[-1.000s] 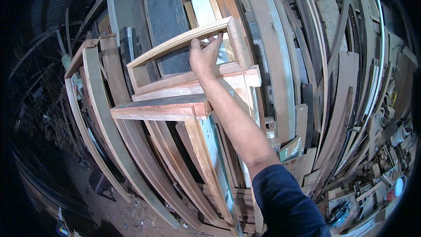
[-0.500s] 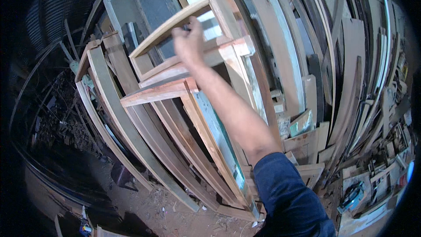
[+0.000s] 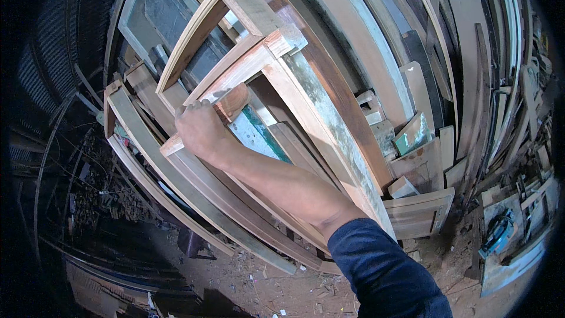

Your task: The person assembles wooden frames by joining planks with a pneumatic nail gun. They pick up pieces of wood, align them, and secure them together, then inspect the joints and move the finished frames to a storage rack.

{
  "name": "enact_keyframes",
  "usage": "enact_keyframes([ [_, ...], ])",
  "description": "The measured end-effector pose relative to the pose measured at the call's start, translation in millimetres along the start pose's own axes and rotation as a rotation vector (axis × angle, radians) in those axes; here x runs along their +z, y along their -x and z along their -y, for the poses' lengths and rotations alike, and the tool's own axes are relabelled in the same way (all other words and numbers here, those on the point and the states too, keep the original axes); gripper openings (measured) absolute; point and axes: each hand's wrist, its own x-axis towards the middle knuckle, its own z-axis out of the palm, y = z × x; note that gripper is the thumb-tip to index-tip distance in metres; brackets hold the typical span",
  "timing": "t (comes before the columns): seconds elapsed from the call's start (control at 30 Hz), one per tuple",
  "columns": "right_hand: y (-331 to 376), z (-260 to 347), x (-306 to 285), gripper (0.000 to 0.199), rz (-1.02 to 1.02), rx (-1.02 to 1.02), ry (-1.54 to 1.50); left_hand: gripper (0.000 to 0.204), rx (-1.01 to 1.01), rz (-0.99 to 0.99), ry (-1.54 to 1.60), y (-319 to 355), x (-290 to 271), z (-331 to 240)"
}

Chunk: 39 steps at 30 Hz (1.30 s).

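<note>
Small frame (image 3: 253, 9): upper centre, on the top rail of a tall frame (image 3: 332, 126); boards (image 3: 170, 12) behind it. Near frame (image 3: 234, 103): before the tall frame; right hand (image 3: 203, 129) on its top bar. Upright frame (image 3: 141, 132): left of the near frame. Planks (image 3: 359, 50): right of the tall frame, side by side. Panel (image 3: 416, 217): beside the tall frame's lower end. Power tool (image 3: 499, 234): farther right, on a board. Floor (image 3: 265, 294): beneath, scraps on it.
</note>
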Motion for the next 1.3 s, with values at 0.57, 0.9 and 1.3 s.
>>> enact_keyframes([
  [0.57,319.0,157.1,3.7,0.039,0.484,0.181,-0.875,0.058,-0.766,-0.12,0.107,309.9,105.5,198.7],
  [0.9,817.4,295.3,-228.8,0.031,2.794,-0.292,-0.484,0.038,-1.742,-0.998,0.833,691.3,375.3,168.1],
  [1.3,913.0,467.5,-272.3,0.052,2.645,-0.373,-0.496,0.028,-1.87,-1.865,1.875,745.6,558.5,-11.1],
])
